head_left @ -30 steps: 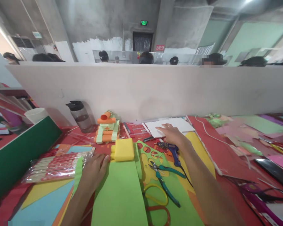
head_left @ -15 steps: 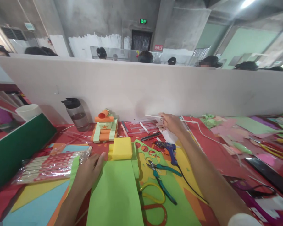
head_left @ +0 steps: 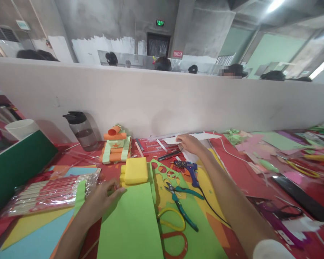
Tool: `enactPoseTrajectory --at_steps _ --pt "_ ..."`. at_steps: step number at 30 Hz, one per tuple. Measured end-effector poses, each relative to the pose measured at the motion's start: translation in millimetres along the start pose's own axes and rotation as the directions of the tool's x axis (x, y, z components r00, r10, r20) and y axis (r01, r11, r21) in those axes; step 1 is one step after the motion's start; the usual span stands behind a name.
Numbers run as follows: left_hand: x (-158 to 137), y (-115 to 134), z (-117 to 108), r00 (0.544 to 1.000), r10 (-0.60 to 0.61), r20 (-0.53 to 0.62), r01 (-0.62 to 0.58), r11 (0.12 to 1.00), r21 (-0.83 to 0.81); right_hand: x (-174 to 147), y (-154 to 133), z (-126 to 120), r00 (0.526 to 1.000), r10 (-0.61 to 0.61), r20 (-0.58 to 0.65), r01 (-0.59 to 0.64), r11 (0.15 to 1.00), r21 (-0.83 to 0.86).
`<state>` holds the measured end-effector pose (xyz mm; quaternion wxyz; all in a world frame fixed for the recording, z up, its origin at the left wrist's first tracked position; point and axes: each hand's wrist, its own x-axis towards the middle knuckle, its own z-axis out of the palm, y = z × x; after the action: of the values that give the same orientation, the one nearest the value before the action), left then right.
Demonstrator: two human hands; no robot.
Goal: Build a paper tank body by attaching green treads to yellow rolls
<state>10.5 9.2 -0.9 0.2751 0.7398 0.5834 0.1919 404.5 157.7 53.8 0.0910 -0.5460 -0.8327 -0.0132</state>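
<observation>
At the far side of the table, my right hand (head_left: 189,142) pinches a flat white sheet of paper (head_left: 209,136), which sticks out on both sides of the fingers. Beneath that hand are a white paper piece and clear plastic strips, partly hidden. My left hand (head_left: 106,194) rests at the left edge of a light green sheet (head_left: 129,223), its thumb over the sheet and apart from the curled fingers. A yellow paper block (head_left: 136,170) sits just beyond the green sheet. Behind it stands an orange and green paper model (head_left: 116,145).
Right of the green sheet lie teal-handled pliers (head_left: 180,205), a blue glue gun (head_left: 190,169) and scissors with a yellow and an orange handle (head_left: 184,219). A water bottle (head_left: 82,133) stands by the white partition (head_left: 129,97). Bagged sticks (head_left: 51,194) lie left; a black phone (head_left: 299,196) right.
The white sheet has tilted so its flat face shows, where before only a thin edge did. My left thumb has moved over the green sheet. The whole view has shifted slightly.
</observation>
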Motion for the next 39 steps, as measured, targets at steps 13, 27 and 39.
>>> enactPoseTrajectory --at_steps 13,27,39 --pt "0 1 -2 1.000 0.012 -0.029 -0.011 0.999 0.030 -5 0 14 0.958 0.047 0.284 -0.035 0.998 -0.046" --pt "-1 5 -4 0.994 0.049 0.098 -0.044 0.998 -0.053 56 -60 3 0.981 -0.111 0.161 0.075 0.974 0.215" --pt "-3 7 -2 0.998 0.032 0.063 -0.027 0.997 -0.075 119 -148 68 0.986 -0.094 0.134 0.081 0.992 0.101"
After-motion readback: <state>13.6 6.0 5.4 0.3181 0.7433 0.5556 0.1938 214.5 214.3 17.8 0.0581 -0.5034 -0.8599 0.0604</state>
